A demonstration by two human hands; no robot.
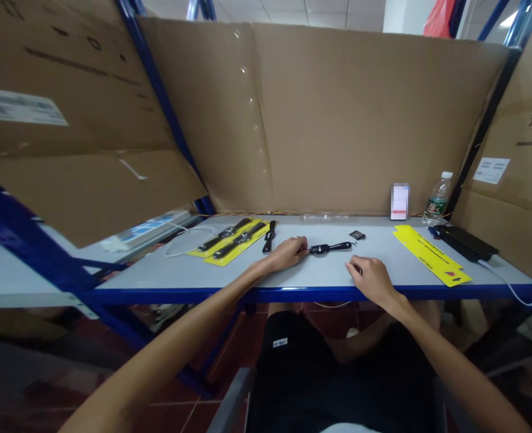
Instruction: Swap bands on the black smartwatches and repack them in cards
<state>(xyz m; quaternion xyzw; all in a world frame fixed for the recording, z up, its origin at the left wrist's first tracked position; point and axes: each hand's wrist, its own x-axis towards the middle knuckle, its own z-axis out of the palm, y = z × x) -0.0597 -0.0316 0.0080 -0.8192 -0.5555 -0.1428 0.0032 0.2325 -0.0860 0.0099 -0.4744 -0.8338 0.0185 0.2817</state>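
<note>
My left hand (288,252) rests on the table with its fingers closed at the left end of a slim black-handled tool (331,248). That tool lies flat and points right; its exact kind is unclear. My right hand (371,278) is curled by the front edge, apart from the tool, and the inside of its fingers is hidden. A small dark square piece (357,235) sits just behind the tool's right end. Left of my left hand lies another black tool (269,236), beside two yellow cards (223,260) carrying similar black tools under clear plastic.
Two overlapping yellow cards (428,255) lie at the right, near a black box-shaped device (467,242) with a white cable. Behind stand a phone (400,201) and a plastic bottle (437,198). Cardboard walls (360,120) enclose the table. A power strip (151,230) is at left.
</note>
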